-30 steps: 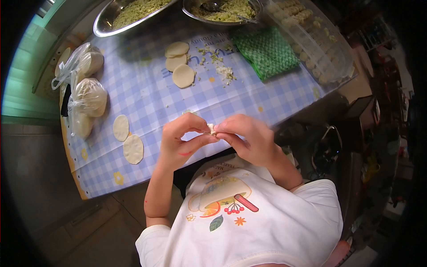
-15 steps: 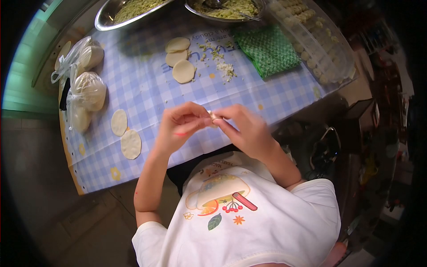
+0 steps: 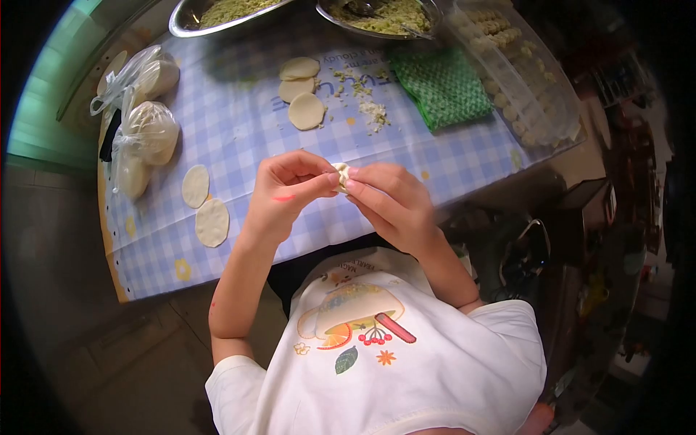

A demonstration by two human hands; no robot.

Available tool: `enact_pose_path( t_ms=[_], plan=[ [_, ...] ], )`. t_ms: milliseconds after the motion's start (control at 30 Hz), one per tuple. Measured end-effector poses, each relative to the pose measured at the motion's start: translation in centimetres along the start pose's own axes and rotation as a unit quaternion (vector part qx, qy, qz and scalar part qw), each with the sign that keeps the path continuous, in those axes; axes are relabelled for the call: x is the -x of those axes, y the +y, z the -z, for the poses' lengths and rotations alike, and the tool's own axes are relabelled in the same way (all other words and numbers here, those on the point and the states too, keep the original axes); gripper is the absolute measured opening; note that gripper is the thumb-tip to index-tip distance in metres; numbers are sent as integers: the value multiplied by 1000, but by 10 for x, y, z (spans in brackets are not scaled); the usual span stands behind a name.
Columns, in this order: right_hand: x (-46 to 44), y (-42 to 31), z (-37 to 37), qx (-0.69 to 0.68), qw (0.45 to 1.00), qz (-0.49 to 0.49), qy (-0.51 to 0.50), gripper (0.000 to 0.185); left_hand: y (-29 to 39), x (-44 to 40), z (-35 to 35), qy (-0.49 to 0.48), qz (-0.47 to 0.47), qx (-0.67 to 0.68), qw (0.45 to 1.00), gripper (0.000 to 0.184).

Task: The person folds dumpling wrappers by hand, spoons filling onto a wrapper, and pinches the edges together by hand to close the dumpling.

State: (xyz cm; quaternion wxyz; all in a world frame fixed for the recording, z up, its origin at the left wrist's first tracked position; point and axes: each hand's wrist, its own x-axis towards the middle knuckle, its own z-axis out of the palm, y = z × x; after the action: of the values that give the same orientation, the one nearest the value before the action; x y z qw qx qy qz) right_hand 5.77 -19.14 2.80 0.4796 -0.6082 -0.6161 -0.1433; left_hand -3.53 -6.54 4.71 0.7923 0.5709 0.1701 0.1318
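Observation:
Between my two hands, over the near part of the table, is a small pale dumpling (image 3: 341,176) with a pleated edge. My left hand (image 3: 284,190) pinches it from the left with thumb and fingertips. From the right, my right hand (image 3: 395,199) grips its other side, thumb and finger pressed on the dough. Fingers cover much of the dumpling. Several round dough wrappers lie on the cloth: overlapping ones (image 3: 306,112) beyond my hands, and two (image 3: 212,222) to the left of my left forearm.
A blue checked tablecloth (image 3: 246,145) covers the table. Metal bowls of green filling (image 3: 384,18) stand at the far edge. A green cloth (image 3: 444,88) and a clear box of dumplings (image 3: 533,94) are right; bagged dough (image 3: 152,134) sits left. Crumbs of filling (image 3: 373,112) are scattered mid-table.
My hands have risen slightly in view, and the right fingers have shifted on the dumpling, so more of its pleated edge shows. The camera view has moved a little.

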Motion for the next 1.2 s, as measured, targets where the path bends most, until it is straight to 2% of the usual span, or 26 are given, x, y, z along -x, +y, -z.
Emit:
enact_pose_path(
  t_ms=[233,333,367,533,567,667,767,867,1067,1167,1200],
  plan=[
    [1,0,3,57,998,25,8,27,3,5,-15,26,-95,-73,992,9],
    [0,0,6,48,999,23,3,24,8,9,-20,43,-80,-84,992,15],
    [-1,0,6,42,999,22,1,23,9,10,-18,21,-84,-80,993,16],
    [-5,-5,9,-65,996,-64,13,20,11,17,-11,-41,-100,-95,990,21],
    [-6,-6,10,-89,993,-74,13,20,9,17,-10,-48,-127,-107,985,19],
    [-11,-12,15,-176,976,-129,-19,16,11,18,-6,-75,-193,-179,962,16],
    [-12,-12,21,-245,952,-173,-55,12,17,19,-9,-81,-220,-279,931,15],
    [-14,-13,29,-264,934,-215,-111,10,21,18,-11,-117,-217,-367,897,15],
    [-22,-10,35,-215,948,-180,-149,8,23,9,-15,-133,-221,-365,895,12],
    [-20,-2,32,-232,933,-211,-174,7,13,5,-11,-132,-113,-250,952,13],
    [-18,1,30,-281,911,-247,-175,6,13,5,-11,-134,-95,-225,960,13]
  ],
)
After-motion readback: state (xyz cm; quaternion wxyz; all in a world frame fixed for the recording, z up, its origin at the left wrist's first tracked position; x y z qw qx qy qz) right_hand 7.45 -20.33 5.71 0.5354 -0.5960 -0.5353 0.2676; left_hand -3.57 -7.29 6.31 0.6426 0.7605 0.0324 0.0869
